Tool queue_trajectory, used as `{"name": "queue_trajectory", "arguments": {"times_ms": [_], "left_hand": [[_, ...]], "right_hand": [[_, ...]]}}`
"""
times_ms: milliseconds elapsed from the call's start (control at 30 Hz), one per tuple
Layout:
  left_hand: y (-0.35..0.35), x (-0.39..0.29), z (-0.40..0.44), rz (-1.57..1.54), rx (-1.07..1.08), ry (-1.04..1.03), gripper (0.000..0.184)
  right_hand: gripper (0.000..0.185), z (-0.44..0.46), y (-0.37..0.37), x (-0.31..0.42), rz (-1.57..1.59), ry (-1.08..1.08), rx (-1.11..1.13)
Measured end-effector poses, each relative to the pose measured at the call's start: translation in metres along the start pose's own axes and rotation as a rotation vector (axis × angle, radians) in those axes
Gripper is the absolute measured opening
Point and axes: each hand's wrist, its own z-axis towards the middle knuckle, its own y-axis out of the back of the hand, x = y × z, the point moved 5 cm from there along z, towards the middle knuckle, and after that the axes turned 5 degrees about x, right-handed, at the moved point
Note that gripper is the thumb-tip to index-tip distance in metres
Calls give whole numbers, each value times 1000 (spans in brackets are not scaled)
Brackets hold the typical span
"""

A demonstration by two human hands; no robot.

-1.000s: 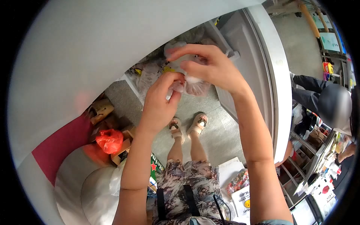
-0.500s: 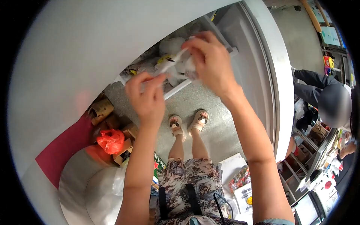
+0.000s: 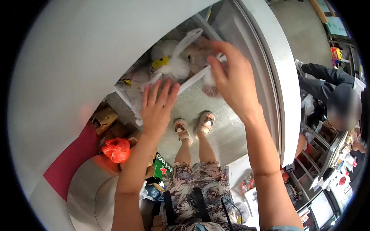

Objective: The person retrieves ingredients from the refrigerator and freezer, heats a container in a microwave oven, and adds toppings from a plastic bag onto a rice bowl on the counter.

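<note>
Item 1, L hand (image 3: 156, 111): no longer pinching white plastic w/ the other; now spreading fingers wide by drawer rim (image 3: 196, 78), holding nothing visible; contact unclear.
Item 2, R hand (image 3: 237, 82): thumb & index standing apart, hidden fingers apparently gripping; now bearing sm. bag (image 3: 211, 89) alone, bag hanging outside drawer.
Item 3, white bag (image 3: 178, 68): lying in drawer, handle loop standing up.

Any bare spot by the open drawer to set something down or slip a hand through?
Floor is bare between drawer rim, sandals and open door, though a bag hangs before part of it. Crowded: inside the drawer, bags packed together; left of the sandals, cardboard boxes and red bag.
</note>
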Motion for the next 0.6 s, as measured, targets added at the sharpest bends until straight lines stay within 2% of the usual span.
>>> {"name": "queue_trajectory", "arguments": {"times_ms": [100,167,200,267,300,367,433,467,533,567,600], "left_hand": [[3,19,15,14,-62,3,63],[16,46,28,249,-179,24,62],[19,54,36,252,-172,12,62],[22,75,54,369,-153,51,78],[22,80,65,361,-159,24,78],[7,114,73,-20,128,308,79],[16,90,56,21,20,237,74],[12,74,44,137,31,105,70],[30,45,30,205,90,-10,59],[38,29,20,145,153,7,53],[31,-3,-27,-37,200,13,46]], "right_hand": [[25,-55,27,-9,254,-244,133],[25,-68,40,-9,273,-269,98],[25,-83,53,-12,267,-289,59],[26,-111,88,-12,270,-359,-85],[27,-125,107,-15,244,-397,-162],[30,-153,141,-22,145,-452,-274],[34,-172,187,-26,-116,-521,-349],[36,-181,196,-33,-150,-577,-337],[36,-206,208,-72,-192,-621,-243],[36,-212,210,-74,-139,-654,-249],[37,-226,211,-84,-145,-693,-166]]}}
